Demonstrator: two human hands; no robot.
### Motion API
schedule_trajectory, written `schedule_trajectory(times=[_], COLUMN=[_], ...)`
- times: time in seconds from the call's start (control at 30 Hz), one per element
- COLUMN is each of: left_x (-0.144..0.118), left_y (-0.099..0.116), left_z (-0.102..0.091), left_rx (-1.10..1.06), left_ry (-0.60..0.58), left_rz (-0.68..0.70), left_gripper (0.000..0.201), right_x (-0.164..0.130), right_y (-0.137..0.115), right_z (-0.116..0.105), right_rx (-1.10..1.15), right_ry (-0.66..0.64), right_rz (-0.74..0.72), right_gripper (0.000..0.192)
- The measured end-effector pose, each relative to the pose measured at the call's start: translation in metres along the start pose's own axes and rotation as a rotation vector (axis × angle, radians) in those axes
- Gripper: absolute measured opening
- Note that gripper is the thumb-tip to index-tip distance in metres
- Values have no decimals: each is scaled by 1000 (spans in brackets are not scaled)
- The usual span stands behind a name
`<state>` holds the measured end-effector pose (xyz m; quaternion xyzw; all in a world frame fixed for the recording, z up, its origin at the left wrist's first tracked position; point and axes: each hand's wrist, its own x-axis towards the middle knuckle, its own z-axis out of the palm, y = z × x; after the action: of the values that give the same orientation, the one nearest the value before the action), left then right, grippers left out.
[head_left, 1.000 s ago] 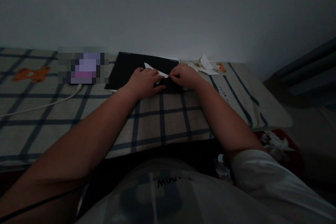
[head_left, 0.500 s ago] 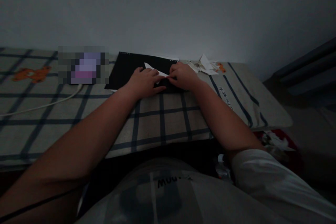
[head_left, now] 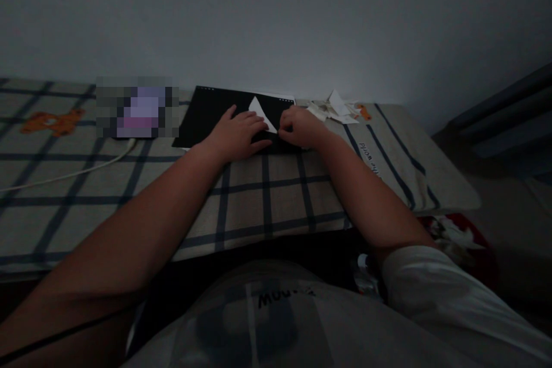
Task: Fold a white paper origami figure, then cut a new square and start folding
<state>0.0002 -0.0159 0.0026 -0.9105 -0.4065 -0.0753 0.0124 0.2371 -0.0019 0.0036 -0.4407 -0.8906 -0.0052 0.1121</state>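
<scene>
While both hands press a white paper [head_left: 261,112] on the black board [head_left: 207,115]

Left hand [head_left: 236,135] lies spread flat; right hand [head_left: 299,126] pinches the paper's edge.

No clearly legible text anywhere.

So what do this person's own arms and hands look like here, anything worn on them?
Both forearms are bare, and the left hand and right hand carry no gloves; no rings or watch can be made out in the dim light. A short white sleeve covers the right upper arm. On the left side only bare arm shows, with a thin dark line along its lower edge.
</scene>
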Motion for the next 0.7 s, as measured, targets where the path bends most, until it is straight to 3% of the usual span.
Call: schedule_trajectory(times=[0.17,0.4,0.7], left_x=[2,6,6], left_y=[-2,-5,-15], left_z=[-1,-11,-2], left_rx=[-21,-31,-61], left_ry=[-7,-62,48], left_rz=[-27,7,-14], left_gripper=[51,50,45], right_x=[1,3,4], right_y=[-2,11,8], right_z=[0,14,19], right_rx=[27,86,152], right_ry=[-20,55,36], right_rz=[-95,-40,-136], right_gripper=[27,38,33])
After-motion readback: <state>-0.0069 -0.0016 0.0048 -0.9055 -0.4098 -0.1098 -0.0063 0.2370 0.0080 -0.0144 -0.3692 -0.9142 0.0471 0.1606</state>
